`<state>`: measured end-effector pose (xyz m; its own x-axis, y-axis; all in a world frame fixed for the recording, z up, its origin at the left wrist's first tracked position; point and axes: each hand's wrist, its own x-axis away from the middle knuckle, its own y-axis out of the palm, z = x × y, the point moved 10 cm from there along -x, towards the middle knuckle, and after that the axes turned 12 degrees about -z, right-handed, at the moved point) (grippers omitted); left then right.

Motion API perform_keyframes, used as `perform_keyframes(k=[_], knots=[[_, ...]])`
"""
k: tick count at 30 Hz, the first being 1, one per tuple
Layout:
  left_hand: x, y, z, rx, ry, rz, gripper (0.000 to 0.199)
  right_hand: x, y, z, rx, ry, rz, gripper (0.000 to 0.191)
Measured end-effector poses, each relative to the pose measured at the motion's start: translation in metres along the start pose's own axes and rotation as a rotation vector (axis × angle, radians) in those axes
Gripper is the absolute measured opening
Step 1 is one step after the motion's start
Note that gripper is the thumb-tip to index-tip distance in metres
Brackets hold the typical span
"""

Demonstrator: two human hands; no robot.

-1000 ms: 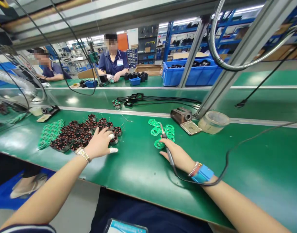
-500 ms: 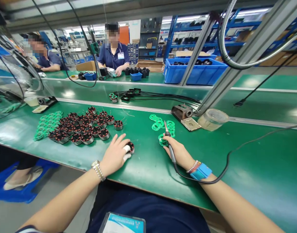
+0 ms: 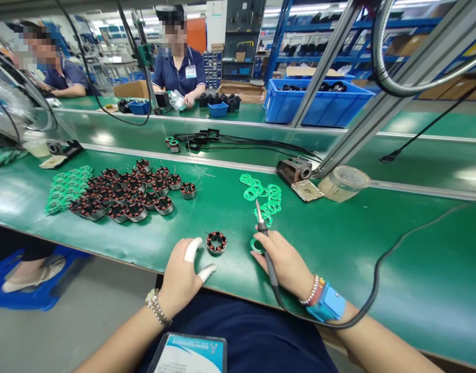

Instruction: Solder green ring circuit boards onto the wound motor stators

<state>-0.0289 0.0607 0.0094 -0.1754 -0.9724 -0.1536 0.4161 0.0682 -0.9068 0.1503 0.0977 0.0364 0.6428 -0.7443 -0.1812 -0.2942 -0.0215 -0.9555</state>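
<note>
left hand [image 3: 180, 277] is wide beside the coil ring [image 3: 216, 252], prob dense and stiff, best gripped by its rim; right hand [image 3: 288, 260] holds soldering iron [image 3: 271, 267] plus green ring [image 3: 254, 245].

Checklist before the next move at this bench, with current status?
1. Wound ring apart from the pile: ok, it stands alone.
2. Left hand gripping that ring: not ok, fingers open beside it.
3. Soldering iron in the right hand: ok, tip points away from the person.
4. Iron hot, tip clean: cannot tell.
5. Green ring board firmly held at the right fingertips: cannot tell.
6. Cord clear of right forearm: not ok, lies across it.
</note>
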Motion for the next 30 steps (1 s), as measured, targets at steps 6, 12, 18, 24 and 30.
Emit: perform_keyframes(k=[6,12,18,24,30], knots=[[-0.024,0.011,0.024,0.013,0.042,-0.147,0.045,0.012,0.001,-0.012,-0.108,0.037,0.006,0.028],[-0.024,0.012,0.009,0.294,0.234,-0.421,0.053,0.021,0.008,-0.008,-0.309,-0.038,-0.017,0.031],[-0.018,0.010,-0.007,-0.139,0.095,-0.298,0.083,0.022,0.012,-0.009,-0.324,0.000,0.013,0.030],[-0.028,0.021,0.021,0.026,0.067,-0.233,0.069,0.022,0.008,-0.006,-0.357,-0.007,0.080,0.030],[-0.027,0.024,0.031,0.442,0.046,-0.348,0.058,0.024,-0.019,-0.016,-0.427,-0.030,0.242,0.030]])
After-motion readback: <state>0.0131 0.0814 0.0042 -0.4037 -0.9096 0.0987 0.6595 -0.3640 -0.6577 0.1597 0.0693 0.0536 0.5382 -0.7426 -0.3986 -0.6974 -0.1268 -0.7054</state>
